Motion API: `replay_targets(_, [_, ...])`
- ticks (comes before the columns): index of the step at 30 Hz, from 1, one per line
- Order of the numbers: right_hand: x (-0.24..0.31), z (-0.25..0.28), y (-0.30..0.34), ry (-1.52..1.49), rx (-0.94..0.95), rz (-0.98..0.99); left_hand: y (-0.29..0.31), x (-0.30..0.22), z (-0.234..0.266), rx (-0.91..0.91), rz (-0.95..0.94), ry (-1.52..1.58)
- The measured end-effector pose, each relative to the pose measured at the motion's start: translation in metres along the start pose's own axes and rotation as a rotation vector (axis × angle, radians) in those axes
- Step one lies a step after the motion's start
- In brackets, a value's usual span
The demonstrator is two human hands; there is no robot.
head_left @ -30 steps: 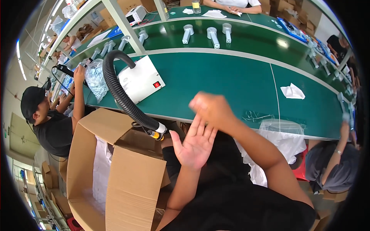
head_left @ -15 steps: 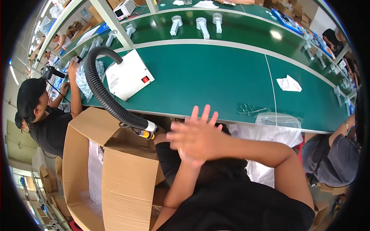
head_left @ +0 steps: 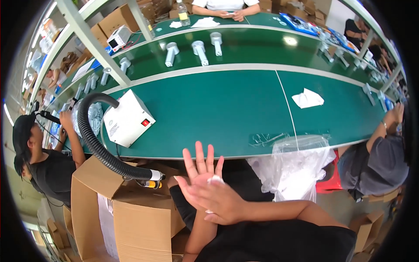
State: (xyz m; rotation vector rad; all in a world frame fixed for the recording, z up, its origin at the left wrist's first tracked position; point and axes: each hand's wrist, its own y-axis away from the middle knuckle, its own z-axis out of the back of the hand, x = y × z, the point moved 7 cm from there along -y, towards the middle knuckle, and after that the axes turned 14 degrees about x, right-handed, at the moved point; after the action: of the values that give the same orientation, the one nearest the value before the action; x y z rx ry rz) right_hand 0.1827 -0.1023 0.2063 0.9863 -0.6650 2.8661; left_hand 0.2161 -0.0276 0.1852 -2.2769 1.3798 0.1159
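Observation:
Over my lap, below the front edge of the workbench, my left hand is open, its palm turned up and fingers spread. My right hand lies across the left palm and wrist, its fingers pressed against them. Between the two hands is a small crumpled white tissue, gripped under the right hand; only its edges show, and the rest is hidden.
On the green workbench stand a white box with a red switch and its black flexible hose. A crumpled white paper lies to the right. An open carton is at my left, a plastic bag at my right. Co-workers sit on both sides.
The view has tilted up, showing more of the far bench. My right hand has slid down toward the left wrist, baring the left fingers, and the white tissue now shows.

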Motion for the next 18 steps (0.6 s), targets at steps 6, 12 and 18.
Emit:
replay_targets(6, [-0.038,0.089,-0.042,0.19,-0.235,-0.266,0.027,0.023,-0.014,0.08,0.268,-0.368])
replay_targets(12, [-0.06,0.068,-0.057,0.007,-0.421,-0.199,0.012,0.001,-0.024,0.056,-0.006,-0.595])
replay_targets(18, [-0.029,0.03,-0.062,-0.574,-0.254,0.007,-0.014,-0.041,-0.045,0.035,-0.248,-1.193])
